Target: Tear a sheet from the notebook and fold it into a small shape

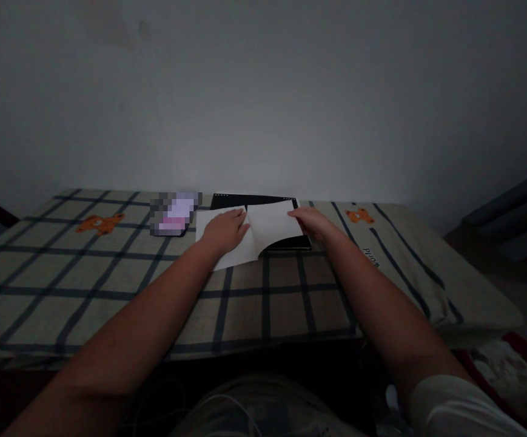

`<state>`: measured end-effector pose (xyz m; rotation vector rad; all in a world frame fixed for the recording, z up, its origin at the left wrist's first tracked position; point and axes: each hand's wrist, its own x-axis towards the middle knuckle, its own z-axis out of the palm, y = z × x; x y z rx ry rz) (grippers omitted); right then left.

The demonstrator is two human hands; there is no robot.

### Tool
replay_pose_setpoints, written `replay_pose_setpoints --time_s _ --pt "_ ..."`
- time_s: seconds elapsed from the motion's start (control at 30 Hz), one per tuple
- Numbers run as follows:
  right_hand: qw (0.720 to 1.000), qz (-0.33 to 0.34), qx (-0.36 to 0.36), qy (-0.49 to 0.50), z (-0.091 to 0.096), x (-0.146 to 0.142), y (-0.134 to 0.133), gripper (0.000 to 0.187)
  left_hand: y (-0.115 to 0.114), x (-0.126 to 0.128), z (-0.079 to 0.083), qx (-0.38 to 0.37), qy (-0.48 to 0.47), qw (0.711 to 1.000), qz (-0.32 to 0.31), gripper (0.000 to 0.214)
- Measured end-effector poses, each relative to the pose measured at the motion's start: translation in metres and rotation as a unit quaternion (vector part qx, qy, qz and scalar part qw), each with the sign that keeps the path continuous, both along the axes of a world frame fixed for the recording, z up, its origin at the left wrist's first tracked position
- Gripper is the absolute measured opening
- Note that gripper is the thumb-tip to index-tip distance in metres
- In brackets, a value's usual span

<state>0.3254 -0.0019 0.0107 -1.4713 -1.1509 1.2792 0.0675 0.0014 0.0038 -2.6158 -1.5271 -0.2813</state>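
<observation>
A white sheet of paper [270, 221] with a crease down its middle lies over a flat black pad or board [231, 201] with small white marks along its far edge. On the left half of the paper my left hand [227, 230] rests flat, fingers stretched toward the crease. My right hand [312, 222] pinches the right edge of the sheet between thumb and fingers. That right half is lifted and curved, and part of the black surface shows beneath it.
Left of the paper lies a phone [172, 226] with a lit, partly blurred screen. A checked tablecloth [108, 273] with orange bear patterns covers the table, which stands against a grey wall [263, 109]. At lower right, a red container [518, 358] holds whitish stuff.
</observation>
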Motion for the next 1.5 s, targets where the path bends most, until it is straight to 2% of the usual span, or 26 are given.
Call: replay_pose_setpoints --time_s 0.17,0.37,0.73,0.87,1.0,1.17,1.37,1.5 --pt "0.999 -0.008 0.025 -0.044 0.001 -0.005 -0.002 0.018 -0.001 0.000 0.000 -0.047 0.022 0.999 0.014 0.057" --pt "0.994 0.005 0.026 -0.104 0.010 -0.011 -0.009 0.033 0.003 -0.002 -0.002 -0.058 0.017 0.998 0.022 0.058" --pt "0.995 0.006 -0.004 -0.104 0.011 -0.005 -0.007 0.029 0.003 0.000 -0.001 -0.070 0.038 0.997 0.025 0.058" --pt "0.995 0.045 -0.037 -0.076 0.016 -0.004 -0.010 0.035 0.003 -0.001 -0.003 -0.062 0.038 0.997 0.019 0.058" --pt "0.993 0.089 -0.045 -0.057 0.017 -0.003 -0.010 0.028 0.003 -0.001 -0.003 -0.029 0.025 0.999 0.004 0.055" --pt "0.996 0.050 -0.008 -0.075 0.013 -0.005 -0.010 0.032 -0.001 0.000 0.005 0.034 0.006 0.999 -0.005 0.046" --pt "0.995 0.024 0.017 -0.099 0.012 -0.009 -0.011 0.035 -0.003 0.001 0.001 -0.017 0.021 1.000 -0.008 0.052" --pt "0.996 0.030 -0.001 -0.080 0.012 -0.007 -0.009 0.035 0.000 0.001 -0.004 -0.045 0.015 0.999 -0.001 0.054"
